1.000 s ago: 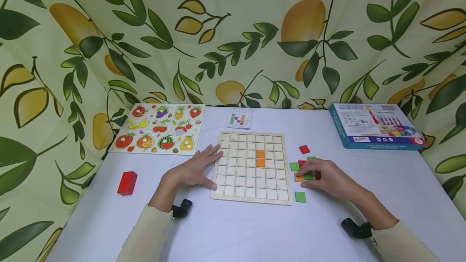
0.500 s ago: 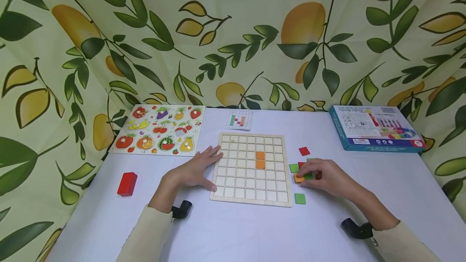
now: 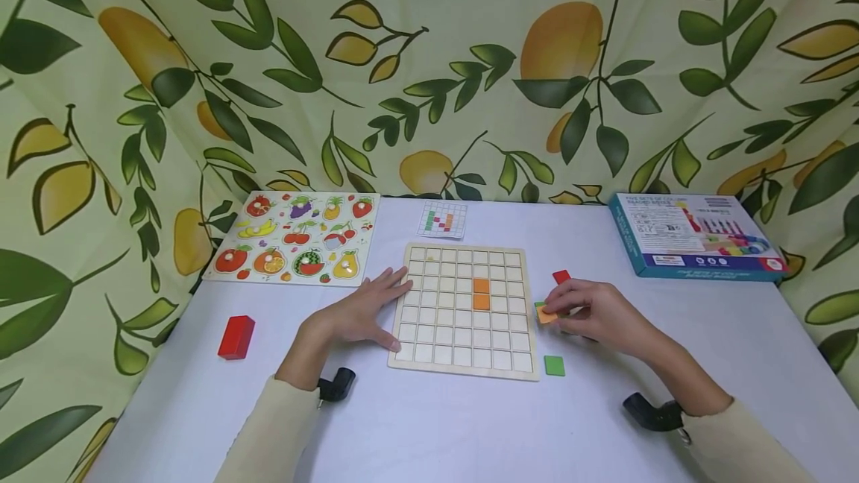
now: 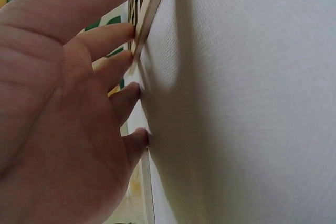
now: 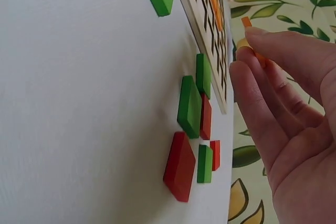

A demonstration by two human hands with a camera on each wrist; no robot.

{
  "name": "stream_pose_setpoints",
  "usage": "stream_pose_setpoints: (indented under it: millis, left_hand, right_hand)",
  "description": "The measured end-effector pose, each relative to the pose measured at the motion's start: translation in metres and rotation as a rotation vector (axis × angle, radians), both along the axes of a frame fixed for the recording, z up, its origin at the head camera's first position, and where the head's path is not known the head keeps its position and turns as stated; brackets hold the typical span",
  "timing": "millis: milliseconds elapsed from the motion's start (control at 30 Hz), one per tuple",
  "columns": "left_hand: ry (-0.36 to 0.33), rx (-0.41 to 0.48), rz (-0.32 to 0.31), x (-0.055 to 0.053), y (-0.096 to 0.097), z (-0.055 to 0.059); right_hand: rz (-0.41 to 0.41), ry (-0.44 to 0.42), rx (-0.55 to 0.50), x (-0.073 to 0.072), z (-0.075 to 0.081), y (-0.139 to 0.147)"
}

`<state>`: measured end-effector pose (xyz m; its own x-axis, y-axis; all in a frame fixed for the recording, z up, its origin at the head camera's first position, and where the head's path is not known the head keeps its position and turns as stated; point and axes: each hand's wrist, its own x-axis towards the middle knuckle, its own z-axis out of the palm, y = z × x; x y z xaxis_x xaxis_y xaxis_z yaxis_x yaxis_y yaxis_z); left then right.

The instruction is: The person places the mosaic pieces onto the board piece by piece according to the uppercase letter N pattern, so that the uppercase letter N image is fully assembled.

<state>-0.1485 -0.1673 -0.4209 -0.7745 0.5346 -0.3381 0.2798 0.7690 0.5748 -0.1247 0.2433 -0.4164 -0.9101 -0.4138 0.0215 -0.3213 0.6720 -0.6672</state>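
Note:
My right hand point(image 3: 593, 311) pinches an orange square tile point(image 3: 546, 314) between thumb and fingers, raised over the loose tiles right of the board. In the right wrist view that tile point(image 5: 247, 22) is edge-on at the fingertips, with several green tiles point(image 5: 190, 106) and red tiles point(image 5: 180, 167) on the cloth below. The wooden grid board point(image 3: 463, 334) lies flat in the middle, two orange tiles point(image 3: 481, 294) set one above the other in its cells. My left hand point(image 3: 362, 310) rests spread at the board's left edge, fingers straight; the left wrist view shows its palm point(image 4: 63, 129).
Behind the board lies a small pattern card point(image 3: 441, 220) with coloured squares. A fruit puzzle board point(image 3: 288, 238) is at the back left, a red block point(image 3: 236, 338) in front of it. A teal-edged box point(image 3: 694, 235) lies back right. One green tile point(image 3: 554, 366) sits near the board's lower right corner.
My right hand has lifted the orange tile off the table and moved it slightly up and back, over the green tile there. My left hand has stayed at the board's edge.

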Motion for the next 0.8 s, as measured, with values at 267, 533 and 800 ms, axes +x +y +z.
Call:
stream_pose_setpoints:
  millis: [267, 533, 800]
  left_hand:
    - [-0.005, 0.001, 0.004, 0.001, 0.000, 0.000]
    - [-0.008, 0.005, -0.007, 0.001, -0.001, 0.003]
    - [-0.008, 0.017, -0.019, 0.001, -0.001, 0.002]
  right_hand:
    - [0.035, 0.002, -0.038, -0.003, -0.011, -0.015]
    - [0.025, -0.021, -0.070, -0.006, -0.017, -0.038]
    - [0.029, -0.059, -0.088, -0.010, -0.018, -0.057]
